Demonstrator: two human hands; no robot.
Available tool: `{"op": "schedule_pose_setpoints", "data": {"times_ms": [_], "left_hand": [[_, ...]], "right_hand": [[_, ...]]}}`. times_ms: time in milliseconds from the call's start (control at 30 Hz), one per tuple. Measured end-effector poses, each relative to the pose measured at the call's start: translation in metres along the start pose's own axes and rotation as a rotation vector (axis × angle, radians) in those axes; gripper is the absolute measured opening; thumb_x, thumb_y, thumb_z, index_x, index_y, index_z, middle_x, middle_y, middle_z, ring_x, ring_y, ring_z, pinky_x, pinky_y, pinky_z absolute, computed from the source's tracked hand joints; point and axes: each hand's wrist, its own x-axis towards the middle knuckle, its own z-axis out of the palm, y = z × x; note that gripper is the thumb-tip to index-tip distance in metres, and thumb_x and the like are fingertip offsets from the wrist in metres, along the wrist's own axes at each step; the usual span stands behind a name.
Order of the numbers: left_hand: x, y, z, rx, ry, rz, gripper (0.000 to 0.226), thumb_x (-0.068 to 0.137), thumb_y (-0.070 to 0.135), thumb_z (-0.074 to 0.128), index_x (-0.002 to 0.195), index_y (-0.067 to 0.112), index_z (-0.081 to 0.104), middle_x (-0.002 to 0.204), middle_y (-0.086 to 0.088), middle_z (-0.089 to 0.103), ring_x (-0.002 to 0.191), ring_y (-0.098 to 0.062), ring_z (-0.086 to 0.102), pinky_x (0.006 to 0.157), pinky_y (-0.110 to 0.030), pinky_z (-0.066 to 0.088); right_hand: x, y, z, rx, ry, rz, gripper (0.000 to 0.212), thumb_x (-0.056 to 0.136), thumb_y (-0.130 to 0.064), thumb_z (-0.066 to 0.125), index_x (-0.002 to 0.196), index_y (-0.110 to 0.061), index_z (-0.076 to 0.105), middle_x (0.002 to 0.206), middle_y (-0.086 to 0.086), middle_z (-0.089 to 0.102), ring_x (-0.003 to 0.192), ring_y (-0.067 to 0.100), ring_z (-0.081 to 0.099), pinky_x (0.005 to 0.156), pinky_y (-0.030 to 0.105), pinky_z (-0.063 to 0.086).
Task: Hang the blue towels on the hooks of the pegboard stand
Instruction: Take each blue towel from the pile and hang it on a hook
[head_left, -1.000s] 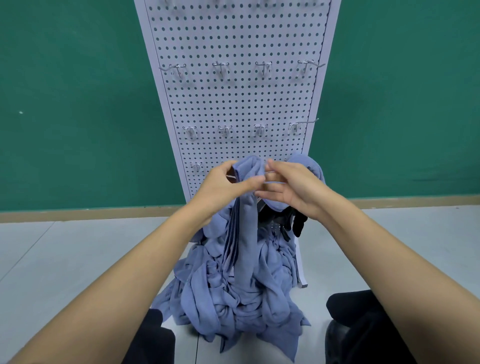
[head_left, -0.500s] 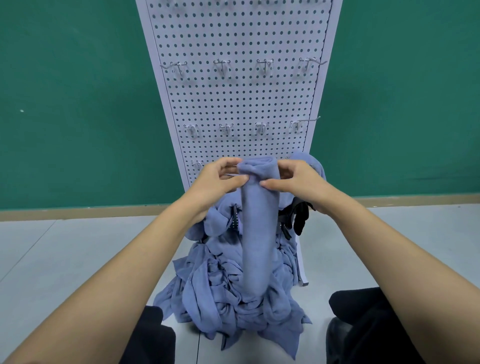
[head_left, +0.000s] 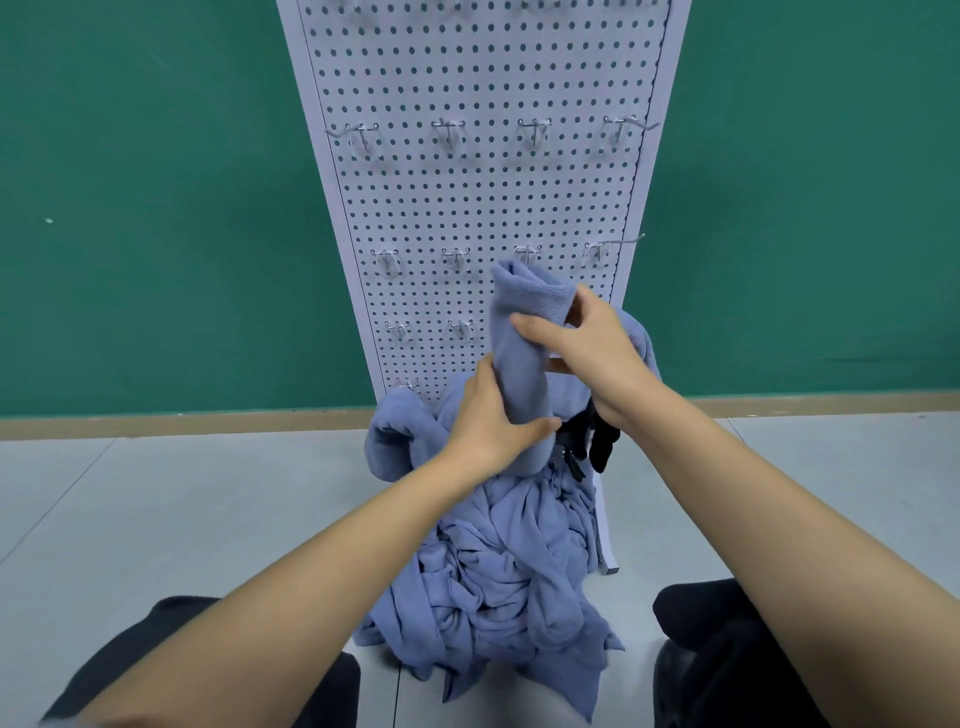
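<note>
Towel (head_left: 522, 332) sits higher than before, near pegboard (head_left: 467, 197) right edge; right hand (head_left: 597, 353) grips its top, left hand (head_left: 493, 423) its base. Seat fold fully over hook (head_left: 525, 253).

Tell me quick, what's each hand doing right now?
Left hand: grips the lower part of the rolled blue towel.
Right hand: grips the same towel near its top.

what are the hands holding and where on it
Both hold one bunched blue towel: the right hand grips it near its folded top, and the left hand grips its lower part.
</note>
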Motion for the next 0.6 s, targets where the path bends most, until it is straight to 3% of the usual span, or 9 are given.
{"op": "schedule_pose_setpoints", "data": {"times_ms": [100, 200, 267, 333, 400, 467, 533, 600], "left_hand": [[0.007, -0.01, 0.004, 0.127, 0.087, 0.019, 0.061, 0.079, 0.036, 0.071, 0.127, 0.013, 0.041, 0.123, -0.004, 0.048, 0.112, -0.022, 0.047, 0.092, -0.038, 0.043], [0.01, -0.015, -0.001, 0.179, 0.141, 0.097, 0.027, 0.088, 0.021, 0.059, 0.112, 0.011, 0.052, 0.109, -0.003, 0.05, 0.102, -0.023, 0.051, 0.077, -0.027, 0.036], [0.01, -0.016, -0.009, 0.089, 0.157, 0.086, 0.03, 0.091, 0.013, 0.054, 0.121, 0.013, 0.051, 0.107, -0.001, 0.057, 0.098, -0.021, 0.055, 0.079, -0.029, 0.04], [0.01, -0.013, -0.017, 0.072, 0.161, 0.047, 0.026, 0.093, 0.014, 0.05, 0.118, 0.016, 0.051, 0.098, 0.001, 0.061, 0.088, -0.023, 0.058, 0.078, -0.036, 0.046], [0.013, -0.015, -0.023, 0.122, 0.168, 0.016, 0.009, 0.093, 0.015, 0.047, 0.097, 0.015, 0.055, 0.082, -0.001, 0.06, 0.077, -0.024, 0.054, 0.068, -0.037, 0.044], [0.014, -0.015, -0.028, 0.187, 0.154, -0.01, 0.018, 0.092, 0.015, 0.045, 0.074, 0.015, 0.047, 0.069, 0.0, 0.05, 0.069, -0.021, 0.045, 0.059, -0.033, 0.036], [0.015, -0.016, -0.029, 0.217, 0.093, -0.005, 0.02, 0.091, 0.015, 0.045, 0.072, 0.012, 0.047, 0.07, -0.005, 0.052, 0.07, -0.022, 0.044, 0.062, -0.035, 0.038], [0.015, -0.013, -0.027, 0.265, -0.005, 0.043, 0.015, 0.092, 0.017, 0.046, 0.082, 0.009, 0.055, 0.081, -0.009, 0.06, 0.076, -0.023, 0.05, 0.072, -0.037, 0.044]], "right_hand": [[-0.001, -0.003, -0.007, 0.164, 0.01, 0.037, 0.036, 0.088, -0.017, 0.068, 0.121, -0.016, 0.056, 0.11, -0.003, 0.068, 0.095, 0.008, 0.066, 0.067, 0.021, 0.057], [0.002, 0.003, -0.022, 0.305, 0.073, 0.142, 0.032, 0.088, -0.017, 0.068, 0.118, -0.013, 0.058, 0.105, 0.001, 0.069, 0.09, 0.014, 0.069, 0.07, 0.027, 0.057], [0.004, 0.013, -0.034, 0.373, 0.086, 0.242, 0.019, 0.089, -0.019, 0.067, 0.104, -0.012, 0.06, 0.091, 0.002, 0.066, 0.077, 0.013, 0.067, 0.07, 0.03, 0.057], [0.004, 0.024, -0.043, 0.367, 0.087, 0.38, 0.018, 0.09, -0.026, 0.066, 0.095, -0.012, 0.056, 0.085, 0.003, 0.058, 0.079, 0.017, 0.063, 0.074, 0.032, 0.057], [0.004, 0.04, -0.049, 0.181, 0.089, 0.468, 0.027, 0.091, -0.034, 0.063, 0.096, -0.01, 0.052, 0.089, 0.003, 0.051, 0.088, 0.02, 0.057, 0.08, 0.033, 0.055], [0.001, 0.055, -0.051, -0.125, 0.076, 0.401, 0.035, 0.09, -0.036, 0.064, 0.105, -0.008, 0.049, 0.099, 0.003, 0.049, 0.091, 0.018, 0.051, 0.084, 0.033, 0.051], [-0.003, 0.064, -0.049, -0.354, 0.006, 0.237, 0.051, 0.086, -0.033, 0.07, 0.124, -0.01, 0.045, 0.114, 0.002, 0.049, 0.103, 0.016, 0.049, 0.09, 0.031, 0.045], [-0.007, 0.065, -0.044, -0.468, -0.166, 0.082, 0.064, 0.082, -0.032, 0.074, 0.134, -0.014, 0.042, 0.127, -0.002, 0.047, 0.117, 0.014, 0.044, 0.098, 0.029, 0.038]]}}
